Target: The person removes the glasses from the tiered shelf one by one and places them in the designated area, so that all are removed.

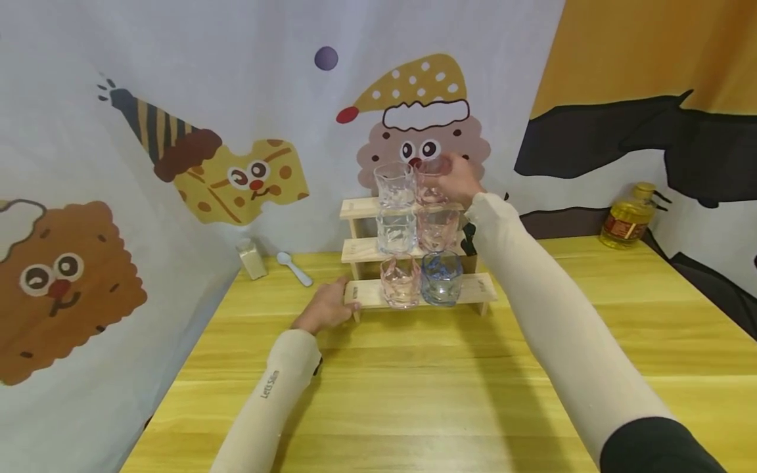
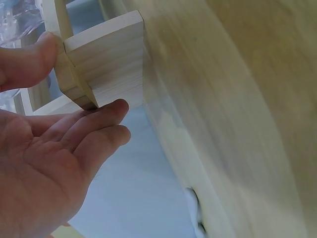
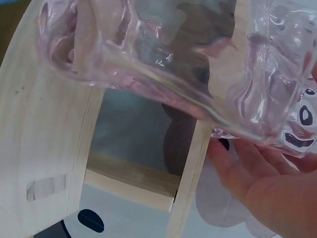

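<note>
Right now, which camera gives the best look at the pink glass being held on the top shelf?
The right wrist view: the pink glass fills the frame, with the fingers beside it. The head view shows it small, half hidden by the right hand. The left wrist view misses it.

Six glasses [image 1: 412, 231] on stepped rack [image 1: 362, 293]; spoon [image 1: 294, 268] left.

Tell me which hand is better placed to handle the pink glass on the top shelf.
The right hand. It already holds the pink glass on the top step of the wooden rack. The left hand is down at the rack's bottom left end, touching the wood, far from that glass.
</note>
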The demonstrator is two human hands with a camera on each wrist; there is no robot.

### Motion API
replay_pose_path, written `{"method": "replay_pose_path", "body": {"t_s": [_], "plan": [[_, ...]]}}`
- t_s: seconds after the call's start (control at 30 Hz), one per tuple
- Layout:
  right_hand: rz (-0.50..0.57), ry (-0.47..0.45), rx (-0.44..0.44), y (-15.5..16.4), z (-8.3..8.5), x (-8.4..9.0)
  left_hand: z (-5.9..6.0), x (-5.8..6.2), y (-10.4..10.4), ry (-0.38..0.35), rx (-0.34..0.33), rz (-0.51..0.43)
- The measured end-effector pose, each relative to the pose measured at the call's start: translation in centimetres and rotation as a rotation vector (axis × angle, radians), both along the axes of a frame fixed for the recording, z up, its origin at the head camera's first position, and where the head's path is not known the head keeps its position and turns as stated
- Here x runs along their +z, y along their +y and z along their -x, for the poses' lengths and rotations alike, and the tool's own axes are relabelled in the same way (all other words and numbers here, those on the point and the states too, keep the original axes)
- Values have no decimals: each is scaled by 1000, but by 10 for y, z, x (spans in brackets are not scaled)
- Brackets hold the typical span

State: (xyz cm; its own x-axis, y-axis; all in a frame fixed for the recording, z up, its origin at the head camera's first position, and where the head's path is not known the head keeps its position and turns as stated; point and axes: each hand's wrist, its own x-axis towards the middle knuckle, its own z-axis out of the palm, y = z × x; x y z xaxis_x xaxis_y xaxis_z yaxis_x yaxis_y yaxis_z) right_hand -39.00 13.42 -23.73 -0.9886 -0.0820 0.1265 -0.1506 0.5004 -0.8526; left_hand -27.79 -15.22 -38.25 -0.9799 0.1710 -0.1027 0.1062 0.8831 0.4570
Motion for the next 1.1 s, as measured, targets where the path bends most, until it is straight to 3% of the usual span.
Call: {"method": "replay_pose_path", "body": {"t_s": [0.2,0.4,0.6,0.83,1.1], "plan": [[10,51,-42,0,6,0,0,1,-1,26,-3,11],[60,70,-89,12,2,4,-1,0,-1,25,8,9],[77,92,-111,41,-7,9,0,0,1,23,-7,7],[17,74,-167,80,-19,18,3,6,-1,23,-41,9],[6,75,-225,124,-25,5,4,4,-5,7,-51,-13]]}}
